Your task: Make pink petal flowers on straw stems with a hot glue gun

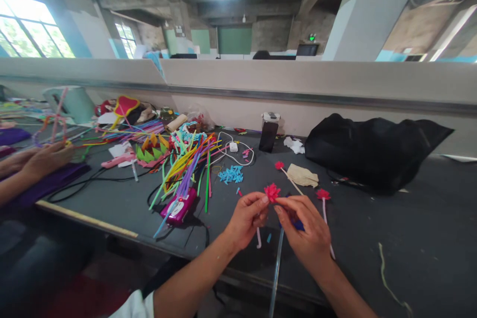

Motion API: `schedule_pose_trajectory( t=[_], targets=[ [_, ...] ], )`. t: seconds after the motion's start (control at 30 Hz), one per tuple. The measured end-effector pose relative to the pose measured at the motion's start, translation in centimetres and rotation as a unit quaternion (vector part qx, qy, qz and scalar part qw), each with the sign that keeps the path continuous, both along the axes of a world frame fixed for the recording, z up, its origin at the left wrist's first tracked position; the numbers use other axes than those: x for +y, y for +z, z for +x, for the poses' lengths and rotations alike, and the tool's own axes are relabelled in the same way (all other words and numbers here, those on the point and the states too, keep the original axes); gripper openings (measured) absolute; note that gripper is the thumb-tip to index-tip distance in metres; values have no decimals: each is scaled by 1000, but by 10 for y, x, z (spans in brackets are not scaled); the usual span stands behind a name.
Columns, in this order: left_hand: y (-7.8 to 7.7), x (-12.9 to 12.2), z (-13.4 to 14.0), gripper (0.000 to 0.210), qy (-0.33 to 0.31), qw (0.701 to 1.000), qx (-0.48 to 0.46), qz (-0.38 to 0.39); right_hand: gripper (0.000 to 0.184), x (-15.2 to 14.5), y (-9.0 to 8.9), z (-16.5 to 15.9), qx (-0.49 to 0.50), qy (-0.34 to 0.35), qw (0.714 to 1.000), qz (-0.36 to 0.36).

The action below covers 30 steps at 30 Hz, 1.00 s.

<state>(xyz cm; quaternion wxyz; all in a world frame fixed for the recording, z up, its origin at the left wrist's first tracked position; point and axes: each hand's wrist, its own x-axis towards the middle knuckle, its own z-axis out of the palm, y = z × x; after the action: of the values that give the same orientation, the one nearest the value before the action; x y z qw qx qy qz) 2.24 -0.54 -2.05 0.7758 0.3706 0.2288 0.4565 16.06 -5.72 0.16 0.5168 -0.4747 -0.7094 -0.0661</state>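
Note:
A small red flower (272, 192) with pointed petals is pinched between the thumb and fingers of my left hand (248, 218). Below that hand a pale pink stem (258, 238) hangs down, bent at its end; its join to the flower is hidden. My right hand (307, 228) has its fingertips closed at the right edge of the same flower. Partly hidden behind the right hand is a blue object, with a long translucent stick (276, 273) running toward the table edge. Two similar red flowers on pale stems lie nearby, one beyond my hands (279, 165) and another to the right (323, 194).
Blue short pieces (231, 174) lie beyond my left hand. Colourful pipe cleaners (186, 169) spread over a magenta device (180, 207). A phone (268, 135) stands upright by the partition; a black bag (368, 151) lies right. Another person's hands (46, 161) work at far left.

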Motion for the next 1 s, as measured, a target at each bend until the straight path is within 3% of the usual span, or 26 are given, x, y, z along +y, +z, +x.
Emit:
schedule_pose_trajectory(
  t=[0.53, 0.83, 1.0],
  targets=[
    [-3, -5, 5, 24, 67, 995, 55, 53, 6, 1, -5, -3, 21, -23, 999, -34],
    [-4, -7, 6, 25, 62, 994, 64, 68, 7, -1, -4, -3, 31, -26, 998, -51],
    [-4, -6, 5, 27, 26, 997, 46, 47, 9, 0, -4, -3, 48, -16, 997, -57]
  ],
)
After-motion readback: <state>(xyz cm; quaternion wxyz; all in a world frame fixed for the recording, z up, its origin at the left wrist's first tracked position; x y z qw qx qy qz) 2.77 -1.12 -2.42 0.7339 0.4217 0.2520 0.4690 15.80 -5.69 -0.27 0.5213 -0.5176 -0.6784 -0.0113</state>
